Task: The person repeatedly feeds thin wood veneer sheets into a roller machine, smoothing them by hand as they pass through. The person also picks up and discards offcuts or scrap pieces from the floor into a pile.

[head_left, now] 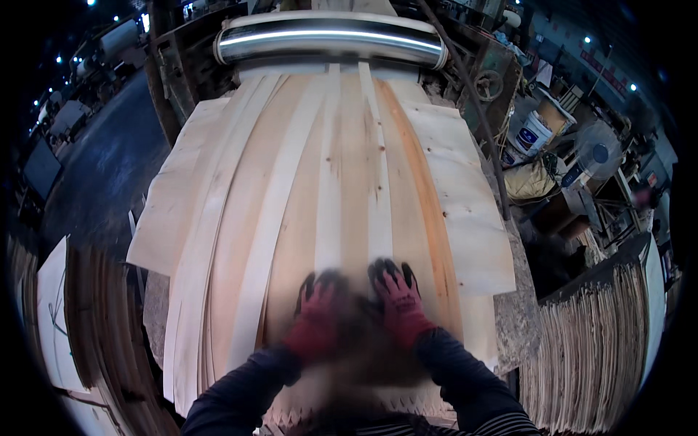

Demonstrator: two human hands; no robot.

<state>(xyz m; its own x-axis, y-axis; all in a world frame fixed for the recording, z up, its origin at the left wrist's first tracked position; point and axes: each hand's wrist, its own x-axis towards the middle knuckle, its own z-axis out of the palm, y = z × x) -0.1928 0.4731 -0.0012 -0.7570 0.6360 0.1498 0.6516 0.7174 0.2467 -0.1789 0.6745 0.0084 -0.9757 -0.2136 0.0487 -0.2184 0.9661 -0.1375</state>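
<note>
Head camera, from the fingers outward. Right hand: red glove, dark fingertips, fingers spread and pointing away from the wearer, pinching nothing. Left hand: matching glove, blurred; fingers extended and apart as far as I can tell. Both lie on the near part of the veneer strips, pale wood laid lengthwise, several overlapping. Between the hands: a smudge too blurred to identify.

Step in hand, by my judgement: pressing or smoothing the strips. Next move, likewise judged: even pressure from both palms, keeping the narrow strips from sliding askew.

Within the layer: one orange-brown strip, right of centre. Beside it: a wider pale sheet, overhanging at right.

Beyond: a shiny metal roller, set crosswise at the far end and bounding the reach there. Right side: a dark bar, close along the sheet's edge. Farther right: a fan, a white bucket. Flanking the wearer, limiting sidesteps: a right-hand stack, a left-hand stack.
</note>
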